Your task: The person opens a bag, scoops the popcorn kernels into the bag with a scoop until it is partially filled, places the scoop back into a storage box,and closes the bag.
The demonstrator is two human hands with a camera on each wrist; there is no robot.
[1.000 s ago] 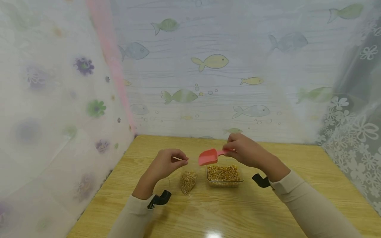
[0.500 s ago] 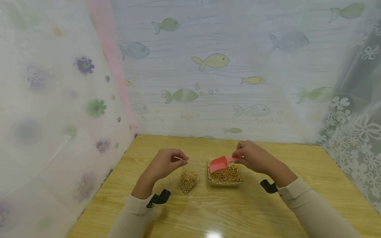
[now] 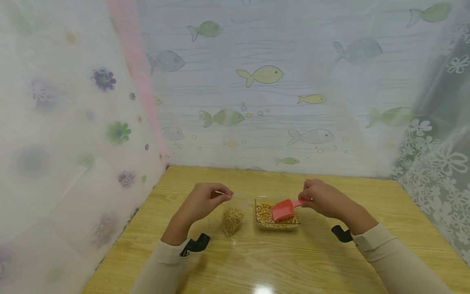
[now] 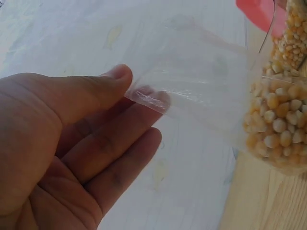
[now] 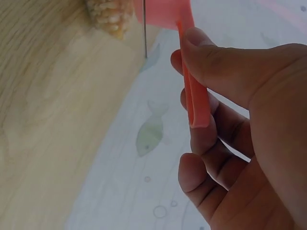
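Observation:
A clear plastic bag (image 4: 201, 91) with corn kernels (image 4: 283, 120) gathered in its bottom is pinched at its top edge by my left hand (image 3: 202, 206), between thumb and fingers. In the head view the bag's filled part (image 3: 232, 220) sits at the table, left of a clear rectangular container (image 3: 278, 227) of corn kernels (image 3: 263, 212). My right hand (image 3: 327, 202) grips the handle of a pink scoop (image 3: 283, 210), whose bowl lies tilted over the kernels inside the container. In the right wrist view thumb and fingers hold the scoop handle (image 5: 194, 96).
The wooden table (image 3: 264, 261) bears the bag and container. A curtain (image 3: 264, 114) with printed fish hangs behind it, with flowered sheets (image 3: 103, 134) at the sides. A black curved piece (image 3: 198, 243) juts from each cuff.
My right hand has moved right and down with the scoop, from beside the bag's mouth to the container's kernels. My left hand stays nearly still, holding the bag.

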